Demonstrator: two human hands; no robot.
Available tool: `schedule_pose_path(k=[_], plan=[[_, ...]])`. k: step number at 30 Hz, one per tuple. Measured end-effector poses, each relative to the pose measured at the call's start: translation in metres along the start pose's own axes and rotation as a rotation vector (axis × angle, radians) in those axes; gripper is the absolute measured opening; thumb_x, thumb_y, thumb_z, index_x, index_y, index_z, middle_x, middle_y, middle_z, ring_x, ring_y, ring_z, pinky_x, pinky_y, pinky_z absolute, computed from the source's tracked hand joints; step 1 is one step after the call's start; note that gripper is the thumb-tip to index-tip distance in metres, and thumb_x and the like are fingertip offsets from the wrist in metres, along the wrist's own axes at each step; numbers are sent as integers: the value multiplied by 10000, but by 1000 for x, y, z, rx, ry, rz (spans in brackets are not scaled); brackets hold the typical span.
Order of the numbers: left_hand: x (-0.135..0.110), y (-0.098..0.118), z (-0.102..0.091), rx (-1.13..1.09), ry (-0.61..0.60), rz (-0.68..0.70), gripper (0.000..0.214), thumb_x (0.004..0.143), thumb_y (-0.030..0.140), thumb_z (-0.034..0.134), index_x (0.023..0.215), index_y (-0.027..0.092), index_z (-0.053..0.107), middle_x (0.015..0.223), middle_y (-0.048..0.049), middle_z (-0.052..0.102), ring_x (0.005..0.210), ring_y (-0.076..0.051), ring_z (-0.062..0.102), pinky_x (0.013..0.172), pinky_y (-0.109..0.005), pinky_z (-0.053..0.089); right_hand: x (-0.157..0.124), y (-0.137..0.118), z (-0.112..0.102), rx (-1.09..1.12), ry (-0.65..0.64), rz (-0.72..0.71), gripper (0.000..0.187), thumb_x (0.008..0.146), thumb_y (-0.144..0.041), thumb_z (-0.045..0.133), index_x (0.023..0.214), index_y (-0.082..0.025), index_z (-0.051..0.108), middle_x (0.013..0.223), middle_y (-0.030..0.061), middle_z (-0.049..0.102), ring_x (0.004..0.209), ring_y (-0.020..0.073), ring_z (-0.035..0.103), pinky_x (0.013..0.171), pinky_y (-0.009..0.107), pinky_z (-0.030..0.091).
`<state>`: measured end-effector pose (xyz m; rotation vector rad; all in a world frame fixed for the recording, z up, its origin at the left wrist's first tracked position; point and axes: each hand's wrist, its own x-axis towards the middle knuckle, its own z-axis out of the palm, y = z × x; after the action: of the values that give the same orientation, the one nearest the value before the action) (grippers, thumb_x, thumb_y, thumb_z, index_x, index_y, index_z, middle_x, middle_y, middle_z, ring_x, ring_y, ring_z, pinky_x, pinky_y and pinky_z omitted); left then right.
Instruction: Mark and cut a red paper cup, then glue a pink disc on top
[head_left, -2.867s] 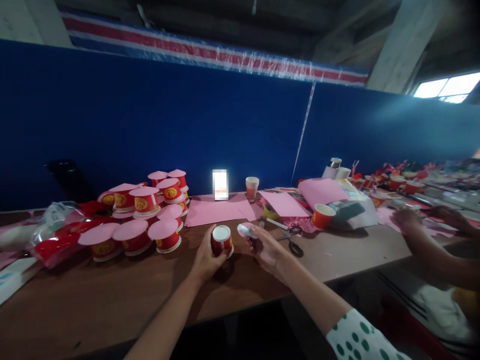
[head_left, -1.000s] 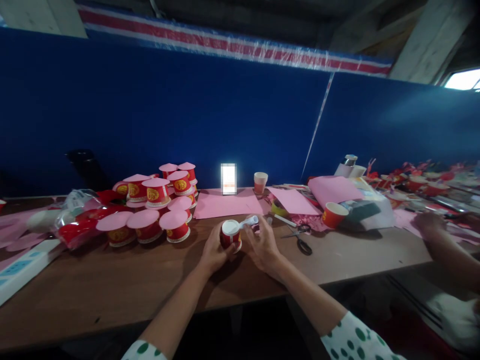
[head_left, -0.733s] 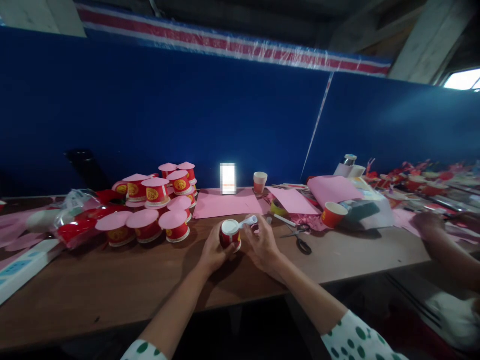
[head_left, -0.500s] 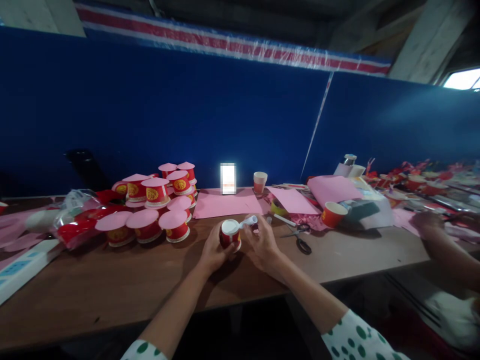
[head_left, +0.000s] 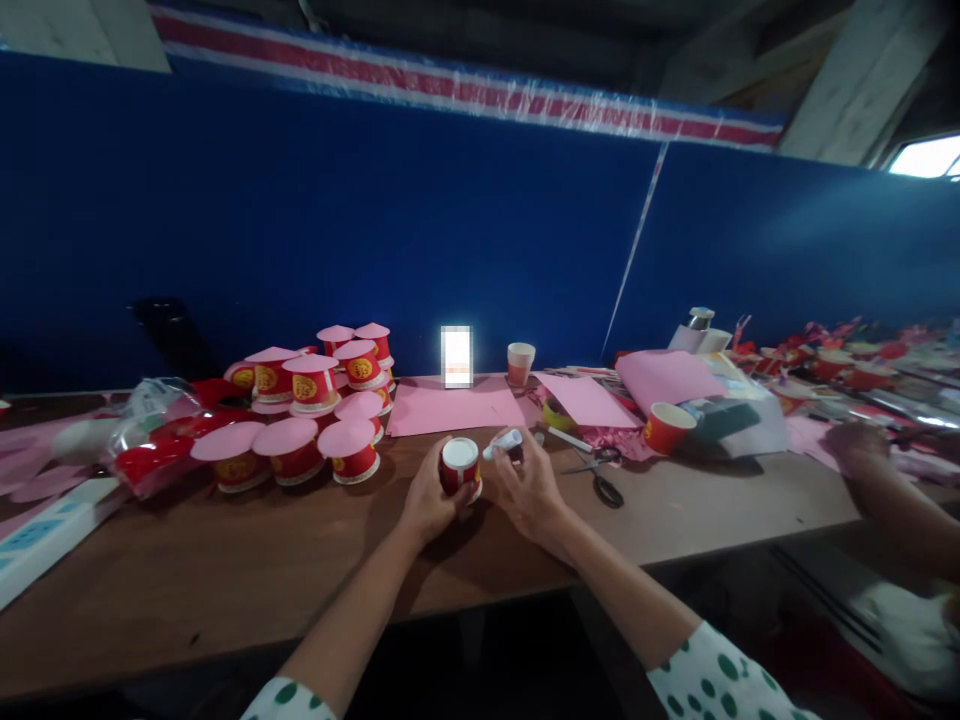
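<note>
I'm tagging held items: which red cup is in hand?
The upside-down cup, bare white base up; the piled cups wear pink discs, the open cup right of the scissors shows its mouth.

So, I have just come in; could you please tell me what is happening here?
A person's left hand grips a red cup, its white base facing up. The right hand holds a small white tube close beside it. To the left stand red cups with pink paper tops; scissors lie to the right on the table. Another person's hand shows farther right.
</note>
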<state>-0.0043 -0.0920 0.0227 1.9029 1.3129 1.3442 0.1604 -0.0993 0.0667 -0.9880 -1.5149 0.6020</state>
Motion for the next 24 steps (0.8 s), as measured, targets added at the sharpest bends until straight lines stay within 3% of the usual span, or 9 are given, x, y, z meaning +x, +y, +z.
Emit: schedule_pose_path(k=[9, 24], plan=[[0, 8, -2, 29, -16, -21, 560, 658, 251, 653, 1171, 198, 436, 1097, -79, 580, 996, -238, 554, 880, -409, 427, 5, 4, 3, 43, 38, 31, 95, 819, -300, 518, 819, -206, 531, 773, 7, 580, 686, 141, 537, 636, 254, 430], [0, 8, -1, 33, -18, -10, 550, 666, 238, 644, 1171, 201, 430, 1126, -75, 567, 1025, -229, 540, 898, -391, 417, -2, 4, 8, 46, 47, 28, 92, 831, -285, 511, 874, -211, 546, 839, 21, 577, 776, 159, 536, 727, 269, 438]])
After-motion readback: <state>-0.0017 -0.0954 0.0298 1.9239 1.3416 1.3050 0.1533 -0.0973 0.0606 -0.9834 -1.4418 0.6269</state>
